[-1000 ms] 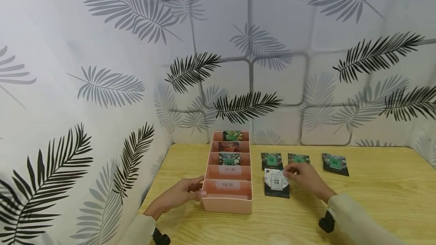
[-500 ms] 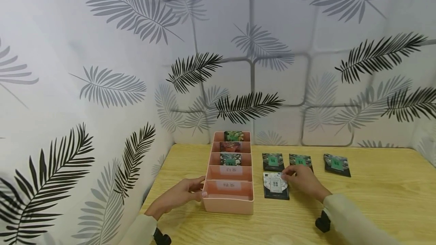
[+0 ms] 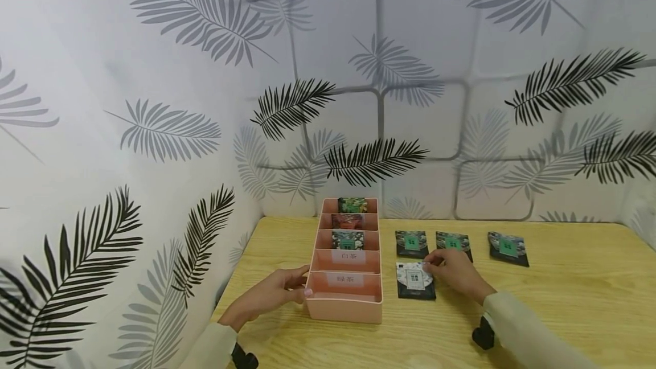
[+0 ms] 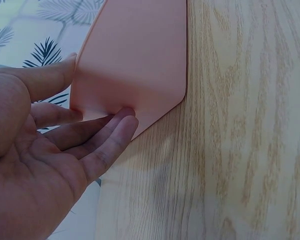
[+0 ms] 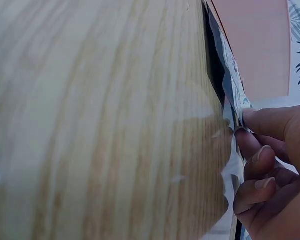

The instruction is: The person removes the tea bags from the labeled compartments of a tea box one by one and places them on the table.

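Observation:
A pink divided box (image 3: 344, 311) stands on the table, with labels reading white tea and green tea in its two nearest compartments. My left hand (image 3: 274, 291) holds its near left corner, thumb at the front rim and fingers on the left wall. To the box's right, a white-and-black tea packet (image 3: 414, 278) lies nearly flat; my right hand (image 3: 456, 269) pinches its upper right corner. In the right wrist view, the thumb and index finger grip the edge of that packet (image 5: 229, 75), seen almost edge-on and slightly lifted.
Behind the pinched packet lie dark packets with green labels: one at left (image 3: 411, 244), one partly behind my right hand (image 3: 453, 240), another farther right (image 3: 508, 247). The box's three far compartments hold packets (image 3: 347, 239). A patterned wall rises behind the table.
My right hand, pinching the white-and-black packet, has come slightly nearer to me, and the packet has tilted flatter. The left hand stays on the box.

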A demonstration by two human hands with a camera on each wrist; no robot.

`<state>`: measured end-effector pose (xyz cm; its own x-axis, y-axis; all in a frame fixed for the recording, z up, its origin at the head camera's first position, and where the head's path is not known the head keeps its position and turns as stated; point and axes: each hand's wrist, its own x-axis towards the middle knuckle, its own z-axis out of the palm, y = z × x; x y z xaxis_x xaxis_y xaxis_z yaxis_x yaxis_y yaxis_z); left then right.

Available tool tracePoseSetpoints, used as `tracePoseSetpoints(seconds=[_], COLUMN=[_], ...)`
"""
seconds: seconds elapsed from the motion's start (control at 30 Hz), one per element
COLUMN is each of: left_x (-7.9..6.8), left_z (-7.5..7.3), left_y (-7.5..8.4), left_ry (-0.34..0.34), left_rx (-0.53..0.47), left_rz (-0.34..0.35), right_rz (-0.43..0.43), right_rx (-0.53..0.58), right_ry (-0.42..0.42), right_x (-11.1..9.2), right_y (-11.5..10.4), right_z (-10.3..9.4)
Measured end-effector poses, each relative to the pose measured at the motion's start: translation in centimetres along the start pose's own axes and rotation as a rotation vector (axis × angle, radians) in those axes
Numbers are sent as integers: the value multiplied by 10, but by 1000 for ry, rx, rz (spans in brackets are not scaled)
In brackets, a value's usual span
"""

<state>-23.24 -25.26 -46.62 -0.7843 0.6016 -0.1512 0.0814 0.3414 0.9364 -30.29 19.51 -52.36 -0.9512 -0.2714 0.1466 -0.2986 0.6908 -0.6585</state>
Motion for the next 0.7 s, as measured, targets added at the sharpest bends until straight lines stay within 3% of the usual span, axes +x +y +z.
tracePoseSetpoints(seconds=[0.37, 0.7], left_x=[1, -1], left_z=[0, 0], left_y=[-2, 1], left_ry=[1, 4], left_rx=[-15, -25], left_rz=[0, -5], right_rz=[26, -10], right_rx=[-27, -39], right_ry=[11, 35], right_x=[2, 1], right_y=[0, -1], right_z=[1, -6])
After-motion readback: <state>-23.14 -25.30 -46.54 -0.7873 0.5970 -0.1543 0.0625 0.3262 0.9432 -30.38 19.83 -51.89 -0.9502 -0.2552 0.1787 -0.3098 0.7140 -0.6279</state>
